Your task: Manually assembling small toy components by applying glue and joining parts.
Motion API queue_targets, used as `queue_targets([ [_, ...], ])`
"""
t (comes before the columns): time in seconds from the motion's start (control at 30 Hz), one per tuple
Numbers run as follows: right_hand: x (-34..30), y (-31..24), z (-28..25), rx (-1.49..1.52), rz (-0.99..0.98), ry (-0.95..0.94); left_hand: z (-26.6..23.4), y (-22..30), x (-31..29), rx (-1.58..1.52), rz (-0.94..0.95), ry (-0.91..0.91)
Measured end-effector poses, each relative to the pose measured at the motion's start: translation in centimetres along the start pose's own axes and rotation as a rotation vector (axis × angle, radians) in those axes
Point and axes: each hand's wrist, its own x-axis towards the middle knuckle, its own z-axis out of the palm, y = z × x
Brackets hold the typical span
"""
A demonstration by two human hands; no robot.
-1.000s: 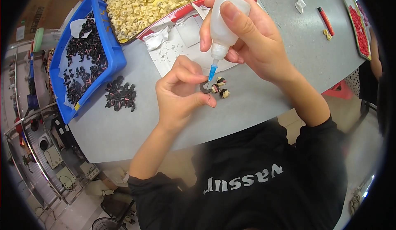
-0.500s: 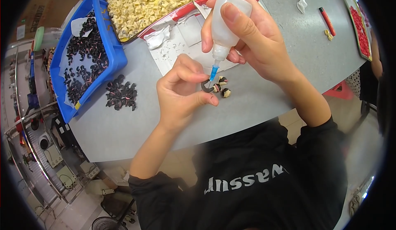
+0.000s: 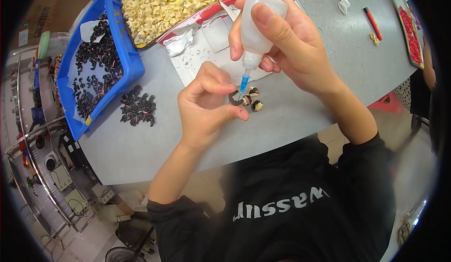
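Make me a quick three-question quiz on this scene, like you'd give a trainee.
1. Which hand holds the translucent bottle with the blue tip?

2. True or false: the loose pile of black pieces lies inside the blue tray.

3. What is between the left hand's thumb and forefinger?
A) a red pen
B) a dark curved piece
C) a white tissue

Key:
1. The right hand.
2. False; it lies on the grey table, beside the tray.
3. B.
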Motion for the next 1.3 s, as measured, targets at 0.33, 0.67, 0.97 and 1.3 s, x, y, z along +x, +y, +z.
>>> queue_targets([
  [0.33, 0.04, -0.1, -0.11, -0.017, -0.009, 0.009, -0.1, 0.02, -0.01, 0.004, -0.014, 0.002],
  [0.67, 0.08, -0.43, -0.01, -0.014, 0.001, 0.026, -0.24, -0.12, -0.07, -0.008, 0.0, 0.0],
  [0.97, -0.34, -0.78, 0.03, -0.067, -0.032, 0.055, 0.02, -0.24, -0.19, -0.07, -0.023, 0.031],
  [1.3, -0.36, -0.49, -0.15, -0.072, -0.087, 0.042, -0.03, -0.34, -0.13, -0.095, -0.041, 0.037],
])
